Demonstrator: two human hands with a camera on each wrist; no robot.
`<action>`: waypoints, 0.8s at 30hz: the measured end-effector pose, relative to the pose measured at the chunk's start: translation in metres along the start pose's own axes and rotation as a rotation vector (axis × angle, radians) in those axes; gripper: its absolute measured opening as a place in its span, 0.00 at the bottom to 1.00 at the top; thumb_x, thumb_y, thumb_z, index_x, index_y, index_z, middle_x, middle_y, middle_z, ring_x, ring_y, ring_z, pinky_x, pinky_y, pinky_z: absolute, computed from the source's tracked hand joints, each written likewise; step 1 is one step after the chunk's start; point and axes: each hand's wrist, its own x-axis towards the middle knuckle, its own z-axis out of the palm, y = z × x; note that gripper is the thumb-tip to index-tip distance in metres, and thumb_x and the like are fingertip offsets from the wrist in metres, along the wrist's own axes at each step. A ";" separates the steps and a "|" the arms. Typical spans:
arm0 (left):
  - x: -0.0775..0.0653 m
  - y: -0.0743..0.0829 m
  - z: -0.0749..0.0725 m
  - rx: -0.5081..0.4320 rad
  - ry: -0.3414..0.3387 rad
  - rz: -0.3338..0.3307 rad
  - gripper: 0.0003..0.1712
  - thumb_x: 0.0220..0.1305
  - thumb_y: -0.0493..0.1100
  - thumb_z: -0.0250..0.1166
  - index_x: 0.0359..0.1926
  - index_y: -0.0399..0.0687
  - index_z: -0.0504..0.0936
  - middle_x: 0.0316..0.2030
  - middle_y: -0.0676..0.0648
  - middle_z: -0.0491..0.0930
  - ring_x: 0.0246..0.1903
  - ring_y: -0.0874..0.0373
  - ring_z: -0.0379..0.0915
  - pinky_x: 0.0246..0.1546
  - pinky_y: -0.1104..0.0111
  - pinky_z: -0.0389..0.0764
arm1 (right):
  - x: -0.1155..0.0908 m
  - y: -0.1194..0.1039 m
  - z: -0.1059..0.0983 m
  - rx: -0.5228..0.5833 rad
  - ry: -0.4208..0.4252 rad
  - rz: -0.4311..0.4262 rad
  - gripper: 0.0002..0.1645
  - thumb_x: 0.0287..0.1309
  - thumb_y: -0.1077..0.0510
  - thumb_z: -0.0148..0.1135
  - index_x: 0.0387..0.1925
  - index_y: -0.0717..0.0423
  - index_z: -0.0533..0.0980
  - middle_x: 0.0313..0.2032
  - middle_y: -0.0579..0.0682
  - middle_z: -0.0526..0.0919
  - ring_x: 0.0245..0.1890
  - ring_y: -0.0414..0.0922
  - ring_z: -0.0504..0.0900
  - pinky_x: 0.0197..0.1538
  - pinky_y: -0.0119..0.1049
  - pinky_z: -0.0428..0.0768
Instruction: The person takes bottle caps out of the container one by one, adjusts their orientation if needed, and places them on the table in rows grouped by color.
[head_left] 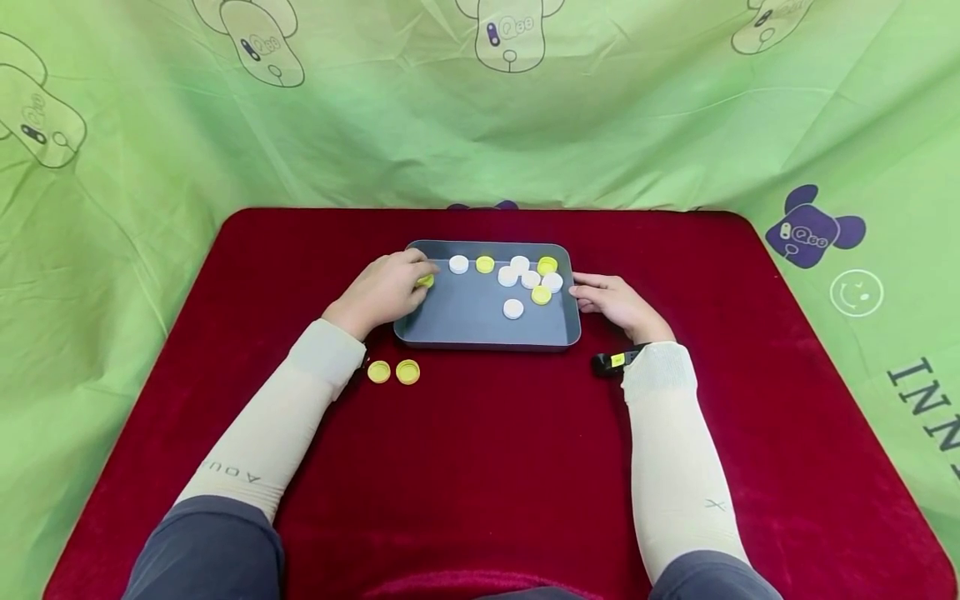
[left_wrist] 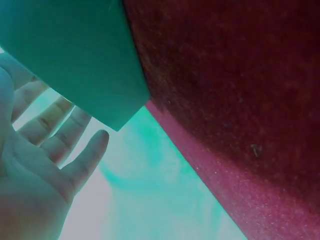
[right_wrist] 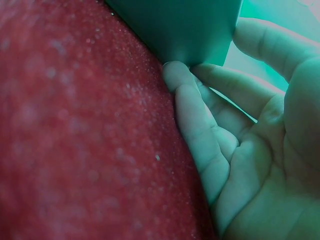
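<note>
A grey rectangular tray (head_left: pixel 472 321) lies on the table, with several white and yellow bottle caps inside. My left hand (head_left: pixel 384 287) reaches over its left wall, a yellow cap (head_left: pixel 426 281) between thumb and fingertips. In the left wrist view the fingers (left_wrist: pixel 75 132) show beyond the tray wall (left_wrist: pixel 80 55); the cap is hidden there. My right hand (head_left: pixel 618 302) holds the tray's right side, thumb at the rim. The right wrist view shows fingertips (right_wrist: pixel 177 75) against the tray's outer wall (right_wrist: pixel 190 30). A white cap (head_left: pixel 513 308) sits apart from the cluster at the tray's right.
Two yellow caps (head_left: pixel 408 372) lie hollow side up on the red tablecloth (head_left: pixel 480 450), in front of the tray's left corner. A black wrist device (head_left: pixel 611 362) is by the right cuff. Green printed cloth (head_left: pixel 420 142) hangs behind and around the table.
</note>
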 end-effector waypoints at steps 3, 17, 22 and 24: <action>-0.003 0.002 0.000 -0.015 0.015 0.002 0.17 0.66 0.39 0.61 0.54 0.42 0.83 0.48 0.45 0.77 0.42 0.52 0.75 0.42 0.61 0.77 | -0.001 0.000 0.000 -0.006 -0.007 -0.004 0.32 0.66 0.52 0.59 0.68 0.58 0.67 0.53 0.59 0.80 0.41 0.43 0.83 0.49 0.34 0.78; -0.019 0.009 0.005 -0.030 0.111 0.055 0.16 0.63 0.39 0.64 0.52 0.41 0.84 0.47 0.46 0.78 0.44 0.52 0.75 0.47 0.60 0.76 | -0.003 -0.002 0.001 -0.006 0.002 0.001 0.32 0.67 0.53 0.59 0.68 0.59 0.66 0.51 0.58 0.81 0.40 0.42 0.83 0.48 0.34 0.79; -0.024 0.010 0.006 -0.029 0.128 0.060 0.15 0.63 0.38 0.64 0.51 0.42 0.84 0.48 0.45 0.78 0.44 0.51 0.76 0.45 0.59 0.77 | -0.002 -0.001 0.001 -0.012 0.005 -0.007 0.31 0.67 0.53 0.59 0.68 0.59 0.67 0.51 0.58 0.81 0.40 0.43 0.83 0.48 0.34 0.79; -0.026 0.011 0.006 -0.031 0.132 0.060 0.15 0.63 0.38 0.64 0.51 0.41 0.84 0.48 0.45 0.78 0.45 0.50 0.76 0.45 0.58 0.77 | -0.002 0.000 0.000 -0.012 0.004 -0.002 0.32 0.66 0.53 0.59 0.68 0.59 0.67 0.51 0.58 0.81 0.40 0.42 0.83 0.48 0.34 0.79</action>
